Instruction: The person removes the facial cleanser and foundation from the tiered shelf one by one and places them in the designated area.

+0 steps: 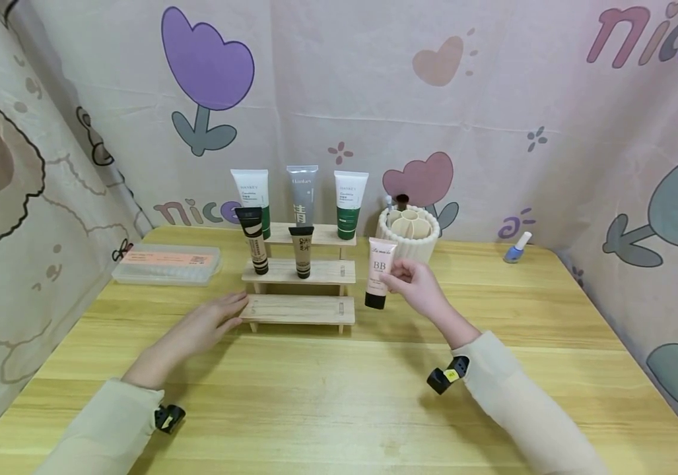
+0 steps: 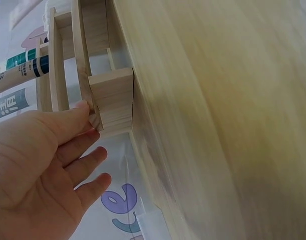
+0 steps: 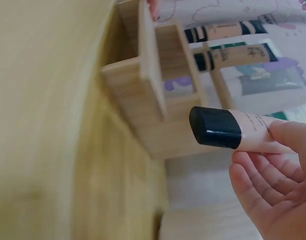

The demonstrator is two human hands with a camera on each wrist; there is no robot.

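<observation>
A pink BB cream tube (image 1: 379, 270) with a black cap is pinched between the thumb and fingers of my right hand (image 1: 418, 288). It hangs cap down, just right of the tiered wooden shelf (image 1: 297, 310). My left hand (image 2: 47, 165) pinches the left end of the shelf's lowest board, thumb on one face and a finger on the other. On the middle tier stand a black-and-beige tube (image 1: 255, 244) and a smaller tan tube (image 1: 303, 254). Two white-and-green tubes (image 1: 347, 204) and a grey tube (image 1: 303, 191) between them are on the top tier.
A cream ribbed brush holder (image 1: 412, 247) with brushes stands behind my right hand. At the back left lies a translucent plastic case (image 1: 166, 274) with an orange label. A blue nail polish bottle (image 1: 515, 251) stands far right. A printed curtain (image 1: 339, 86) surrounds the table.
</observation>
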